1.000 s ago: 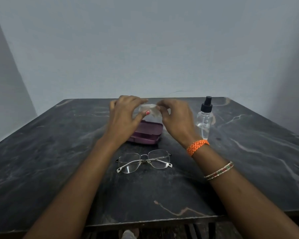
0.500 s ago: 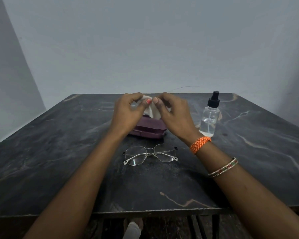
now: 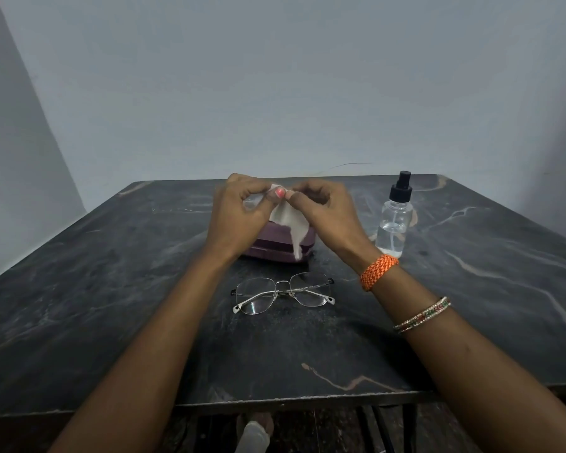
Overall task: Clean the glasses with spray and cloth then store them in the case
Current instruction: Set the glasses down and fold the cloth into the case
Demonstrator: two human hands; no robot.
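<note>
Matt veined stone table, thin metal glasses, clear plastic bottle.

Bare forearms; right wrist wears an orange braided band and thin beaded bangles; pink-painted thumbnail.

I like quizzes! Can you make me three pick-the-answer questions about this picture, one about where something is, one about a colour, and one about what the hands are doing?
1. Where are the glasses?
A. On the table, nearer than the case
B. Inside the case
C. Behind the spray bottle

2. What colour is the case?
A. Yellow
B. Purple
C. Green

3. What are the hands doing?
A. Lying flat on the table
B. Both pinching the cloth
C. Squeezing the bottle

Answers:
1 A, they lie folded in front of the case.
2 B, its lid looks dark purple.
3 B, left hand and right hand hold the cloth up above the case.
</note>
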